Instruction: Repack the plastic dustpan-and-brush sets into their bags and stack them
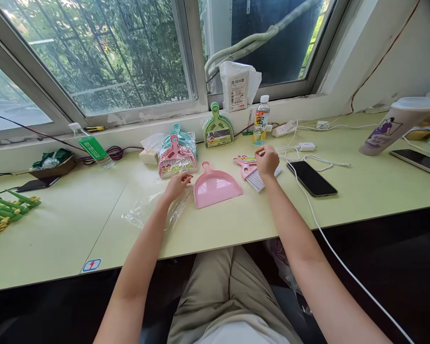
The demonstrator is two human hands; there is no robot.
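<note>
A pink dustpan [218, 187] lies on the table between my hands, its handle pointing toward the window. My left hand [177, 185] is beside its left edge, fingers loosely bent and a little apart, over a crumpled clear plastic bag [139, 212]. Over to the right, a pink hand brush [249, 170] with white bristles and a printed label lies flat. My right hand [267, 162] hovers over the brush and covers part of it. Its fingers are curled together in a pinch; whether anything small is between them is hidden.
Wrapped dustpan sets [177, 155] stand behind my left hand, a green set [218, 129] against the sill. A drink bottle [261, 122], a phone [311, 178], white cables [329, 162] and a tilted cup [394, 129] are on the right. A green-labelled bottle [93, 147] leans left.
</note>
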